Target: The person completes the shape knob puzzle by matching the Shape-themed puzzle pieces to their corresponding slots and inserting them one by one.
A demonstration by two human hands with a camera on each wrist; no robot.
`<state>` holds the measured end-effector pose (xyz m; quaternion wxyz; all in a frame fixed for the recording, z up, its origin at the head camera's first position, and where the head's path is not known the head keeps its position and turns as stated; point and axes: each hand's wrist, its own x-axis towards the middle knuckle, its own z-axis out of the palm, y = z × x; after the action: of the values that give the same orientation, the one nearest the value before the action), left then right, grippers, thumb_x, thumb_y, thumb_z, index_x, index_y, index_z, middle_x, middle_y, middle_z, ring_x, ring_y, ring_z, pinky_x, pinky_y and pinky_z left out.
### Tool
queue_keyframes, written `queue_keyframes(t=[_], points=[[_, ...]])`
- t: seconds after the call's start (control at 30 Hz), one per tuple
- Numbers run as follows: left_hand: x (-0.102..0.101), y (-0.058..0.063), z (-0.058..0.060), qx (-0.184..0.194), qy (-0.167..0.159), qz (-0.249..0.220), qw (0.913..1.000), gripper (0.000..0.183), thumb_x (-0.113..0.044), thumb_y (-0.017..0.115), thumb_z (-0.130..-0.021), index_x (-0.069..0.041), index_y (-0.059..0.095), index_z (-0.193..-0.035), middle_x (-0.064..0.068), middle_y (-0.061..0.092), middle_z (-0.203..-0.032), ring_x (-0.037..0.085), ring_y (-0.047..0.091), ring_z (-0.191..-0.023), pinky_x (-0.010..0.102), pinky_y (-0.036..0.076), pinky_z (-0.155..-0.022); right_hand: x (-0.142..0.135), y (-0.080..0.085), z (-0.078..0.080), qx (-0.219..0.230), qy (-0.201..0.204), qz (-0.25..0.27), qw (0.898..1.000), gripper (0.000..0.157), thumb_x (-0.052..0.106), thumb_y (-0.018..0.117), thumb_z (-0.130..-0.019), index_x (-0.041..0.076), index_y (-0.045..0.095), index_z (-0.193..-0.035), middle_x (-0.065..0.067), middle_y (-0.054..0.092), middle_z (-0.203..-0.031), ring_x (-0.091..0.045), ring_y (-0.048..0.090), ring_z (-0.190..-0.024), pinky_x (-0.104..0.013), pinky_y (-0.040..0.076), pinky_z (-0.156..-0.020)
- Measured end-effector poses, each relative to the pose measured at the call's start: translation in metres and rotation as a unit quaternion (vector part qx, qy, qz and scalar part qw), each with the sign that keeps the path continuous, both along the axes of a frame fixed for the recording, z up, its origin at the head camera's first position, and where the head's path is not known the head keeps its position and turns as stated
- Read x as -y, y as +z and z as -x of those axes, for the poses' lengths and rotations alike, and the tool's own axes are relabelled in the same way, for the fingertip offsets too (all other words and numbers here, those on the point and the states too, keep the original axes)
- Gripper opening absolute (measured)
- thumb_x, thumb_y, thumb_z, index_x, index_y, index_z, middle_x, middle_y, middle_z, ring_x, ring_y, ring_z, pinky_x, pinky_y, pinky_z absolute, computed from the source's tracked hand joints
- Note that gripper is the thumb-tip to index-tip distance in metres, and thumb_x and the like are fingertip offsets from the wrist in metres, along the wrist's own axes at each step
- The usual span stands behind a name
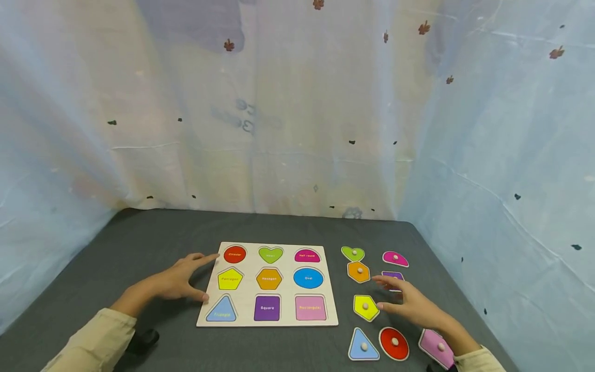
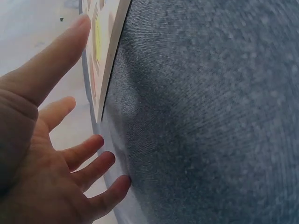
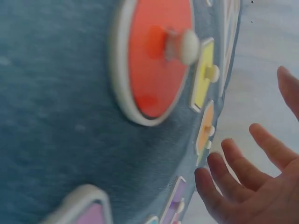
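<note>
A white shape puzzle board with labelled coloured shapes lies on the dark cloth. My left hand is spread at its left edge, the index fingertip by the upper corner and the thumb at the lower part; in the left wrist view its fingers look apart and nothing is held. My right hand hovers palm-down over the loose knobbed pieces, fingers extended and holding nothing. Nearest its fingertips are the yellow pentagon piece, the orange hexagon piece and the purple square piece, partly hidden by the hand.
Other loose pieces surround the right hand: a green heart, a pink half round, a blue triangle, a red circle and a pink rectangle. In the right wrist view a blue edge shows. Pale curtains enclose the table.
</note>
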<state>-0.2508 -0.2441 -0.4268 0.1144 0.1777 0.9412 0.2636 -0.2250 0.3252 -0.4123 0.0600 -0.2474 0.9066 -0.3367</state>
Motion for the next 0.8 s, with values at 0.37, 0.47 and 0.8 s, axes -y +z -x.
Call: queue_keyframes(t=[0.37, 0.47, 0.8], points=[[-0.002, -0.004, 0.000, -0.010, 0.007, 0.030, 0.9995, 0.104, -0.049, 0.086, -0.074, -0.015, 0.034, -0.158, 0.030, 0.036, -0.149, 0.055, 0.037, -0.131, 0.080, 0.029, -0.096, -0.011, -0.011, -0.013, 0.067, 0.056, 0.056, 0.995, 0.052, 0.015, 0.076, -0.089, -0.003, 0.058, -0.134, -0.023, 0.066, -0.121, -0.018, 0.056, -0.097, -0.025, 0.052, -0.078], [-0.004, -0.004, 0.000, -0.006, 0.014, 0.042, 0.9990, 0.102, -0.050, 0.087, -0.073, -0.018, 0.038, -0.156, 0.029, 0.037, -0.148, 0.053, 0.037, -0.131, 0.078, 0.030, -0.096, -0.016, -0.012, -0.015, 0.088, 0.071, 0.063, 0.992, 0.046, 0.013, 0.075, -0.089, -0.004, 0.061, -0.130, -0.022, 0.067, -0.115, -0.019, 0.056, -0.093, -0.023, 0.051, -0.073], [-0.003, -0.005, 0.002, -0.006, 0.034, 0.066, 0.9972, 0.100, -0.049, 0.089, -0.069, -0.021, 0.044, -0.153, 0.026, 0.039, -0.144, 0.050, 0.038, -0.127, 0.074, 0.033, -0.093, -0.032, -0.017, -0.021, 0.127, 0.122, 0.081, 0.981, 0.024, 0.008, 0.072, -0.091, -0.001, 0.069, -0.113, -0.019, 0.065, -0.097, -0.021, 0.057, -0.081, -0.023, 0.049, -0.062]])
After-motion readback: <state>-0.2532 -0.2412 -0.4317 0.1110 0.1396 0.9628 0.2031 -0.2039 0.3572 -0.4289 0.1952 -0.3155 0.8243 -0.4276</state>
